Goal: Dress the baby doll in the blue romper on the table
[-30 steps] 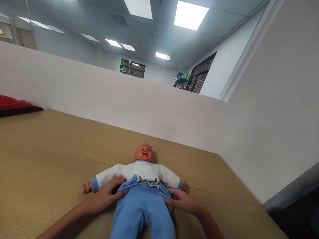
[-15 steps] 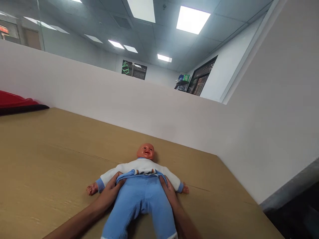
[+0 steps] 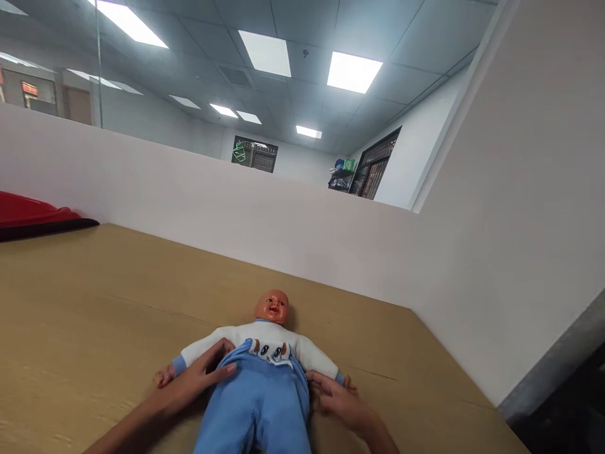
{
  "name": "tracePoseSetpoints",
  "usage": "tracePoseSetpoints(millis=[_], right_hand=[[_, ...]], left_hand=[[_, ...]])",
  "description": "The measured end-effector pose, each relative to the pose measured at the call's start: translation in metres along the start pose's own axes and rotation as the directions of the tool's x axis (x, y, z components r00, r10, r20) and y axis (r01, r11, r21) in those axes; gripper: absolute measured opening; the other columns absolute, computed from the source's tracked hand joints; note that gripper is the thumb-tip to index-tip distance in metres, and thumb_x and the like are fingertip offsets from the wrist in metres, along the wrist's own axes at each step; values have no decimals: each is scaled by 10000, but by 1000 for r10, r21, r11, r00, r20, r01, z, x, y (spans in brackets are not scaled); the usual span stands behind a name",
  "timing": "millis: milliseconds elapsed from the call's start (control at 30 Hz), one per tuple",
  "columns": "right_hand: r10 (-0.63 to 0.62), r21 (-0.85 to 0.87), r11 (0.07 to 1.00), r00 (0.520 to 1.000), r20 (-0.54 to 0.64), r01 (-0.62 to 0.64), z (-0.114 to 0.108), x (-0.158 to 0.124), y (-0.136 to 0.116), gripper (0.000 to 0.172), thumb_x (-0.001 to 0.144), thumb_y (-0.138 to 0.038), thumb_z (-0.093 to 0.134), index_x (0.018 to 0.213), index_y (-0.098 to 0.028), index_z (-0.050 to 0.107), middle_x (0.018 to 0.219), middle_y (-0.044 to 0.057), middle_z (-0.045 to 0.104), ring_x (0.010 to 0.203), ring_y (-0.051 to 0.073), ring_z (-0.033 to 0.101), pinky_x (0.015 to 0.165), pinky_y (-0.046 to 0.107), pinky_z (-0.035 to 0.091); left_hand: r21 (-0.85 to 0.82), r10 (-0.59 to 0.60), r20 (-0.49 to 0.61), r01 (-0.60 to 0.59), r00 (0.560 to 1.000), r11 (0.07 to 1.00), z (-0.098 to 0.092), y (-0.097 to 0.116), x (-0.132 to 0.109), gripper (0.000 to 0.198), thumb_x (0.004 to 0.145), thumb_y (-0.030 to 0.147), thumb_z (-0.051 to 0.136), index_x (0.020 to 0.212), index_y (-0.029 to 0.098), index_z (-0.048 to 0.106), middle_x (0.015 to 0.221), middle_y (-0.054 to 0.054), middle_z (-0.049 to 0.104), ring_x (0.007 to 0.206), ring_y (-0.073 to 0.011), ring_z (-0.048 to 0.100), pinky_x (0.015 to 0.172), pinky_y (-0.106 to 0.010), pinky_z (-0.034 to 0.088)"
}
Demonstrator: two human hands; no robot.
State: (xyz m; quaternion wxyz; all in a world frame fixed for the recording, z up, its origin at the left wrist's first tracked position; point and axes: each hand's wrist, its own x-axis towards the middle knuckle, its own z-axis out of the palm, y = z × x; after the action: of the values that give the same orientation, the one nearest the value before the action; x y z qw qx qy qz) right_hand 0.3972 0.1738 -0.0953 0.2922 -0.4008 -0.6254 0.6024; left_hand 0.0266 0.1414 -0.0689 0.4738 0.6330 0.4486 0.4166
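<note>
A baby doll (image 3: 271, 308) lies on its back, head toward the wall, in a white top (image 3: 314, 358) with blue cuffs and an animal-face print. Blue trousers (image 3: 258, 394) cover its legs and reach up over the lower part of that print; the feet are out of view. My left hand (image 3: 208, 372) rests at the doll's hip on the left, thumb on the trousers and fingers apart at the waistband. On the other side, my right hand (image 3: 338, 400) is open, fingertips close to the trousers' side, beside the doll's small hand (image 3: 350, 383).
The doll is on a tan tabletop (image 3: 118, 315) against a low white wall (image 3: 198, 202) with glass above it. Red fabric with a black edge (image 3: 42, 217) lies at the far left. A dark gap (image 3: 562, 403) shows beyond the table at the lower right.
My right hand has let go of the waistband and moved outward. My left hand's grip has loosened, its thumb and fingers spread. The waistband sits lower at the middle, showing more of the print.
</note>
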Motion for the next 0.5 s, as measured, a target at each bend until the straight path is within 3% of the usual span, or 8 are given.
tracePoseSetpoints(millis=[67,133,200,267,333,433,500], right_hand=[[41,-34,999,997,66,-39,-9,-11,-3,513,579,-312,885,1077,-242,785,1037,46,754,973,259,676,804,320,550],[79,-134,989,995,66,-69,-8,-16,-4,544,555,-219,895,1085,-246,775,966,12,727,857,210,650,768,294,528],[37,-171,985,997,61,-26,5,-16,-6,527,550,-158,873,1059,-257,778,946,-4,717,859,209,652,828,307,537],[-76,-69,994,993,89,82,22,-13,-8,589,556,-155,877,1121,-282,774,1105,25,748,1063,267,681,1023,363,522],[-132,31,991,988,80,129,38,-9,-8,696,579,-215,905,1251,-295,743,1322,74,729,1267,329,645,1181,436,444],[-57,-37,998,993,-101,54,45,-2,0,716,633,-384,904,1310,-226,736,1377,151,724,1396,398,585,1263,505,364],[7,-35,999,965,-264,-17,39,3,13,686,641,-530,871,1251,-232,774,1321,142,759,1436,421,555,1257,507,381]], left_hand=[[169,26,140,-49,990,984,-24,6,-3,417,944,654,613,982,243,669,1026,-27,660,1049,-305,594,970,-349,480],[283,61,196,-116,979,952,-41,10,-7,303,966,524,593,978,233,675,1005,-34,661,1010,-294,601,938,-335,488],[380,91,241,-180,966,907,-45,9,-10,301,826,435,749,1035,225,699,1096,-63,683,1091,-328,605,1036,-380,474],[416,93,284,-210,954,885,-38,5,-12,573,642,386,892,1164,229,717,1294,-112,670,1276,-405,550,1205,-481,364],[349,84,274,-181,958,920,-23,1,-13,747,588,431,944,1269,235,709,1412,-141,637,1391,-450,481,1279,-538,262],[76,-1,161,-11,987,997,-1,0,-12,655,639,486,944,1211,230,756,1292,-131,722,1334,-447,556,1234,-524,366],[-217,-62,98,82,993,973,13,2,-10,581,610,497,975,1080,208,795,1141,-126,772,1259,-462,613,1164,-525,446]])
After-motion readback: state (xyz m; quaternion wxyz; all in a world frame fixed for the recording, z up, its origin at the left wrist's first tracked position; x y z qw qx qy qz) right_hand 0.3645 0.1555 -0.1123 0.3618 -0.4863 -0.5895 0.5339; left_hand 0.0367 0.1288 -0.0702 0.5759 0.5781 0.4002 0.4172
